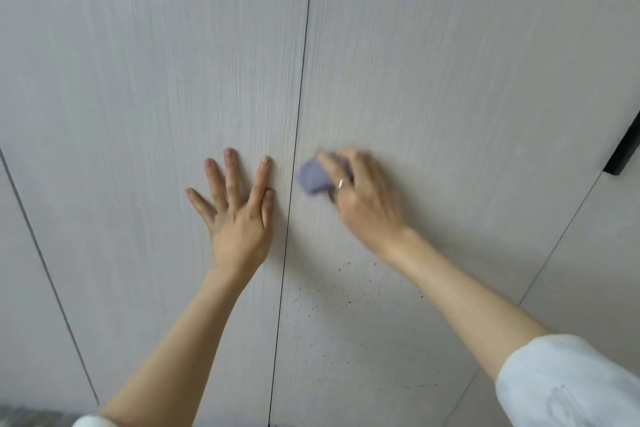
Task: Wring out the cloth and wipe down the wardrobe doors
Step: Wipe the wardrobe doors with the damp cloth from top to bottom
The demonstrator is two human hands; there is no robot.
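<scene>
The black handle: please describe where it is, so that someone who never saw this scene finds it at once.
Start at the dark vertical gap between the two pale wood-grain wardrobe doors, and cross the right door to its far right edge. There sits the black bar-shaped handle, partly cut off by the frame. It is the only black, raised part on the pale panels.

Left hand (239,215) splayed, right hand (363,198) curled.

Wardrobe doors (156,80) — pale, matt wood-grain finish; cloth (313,178) — soft, fuzzy lilac fabric; handle (627,149) matt black.
</scene>
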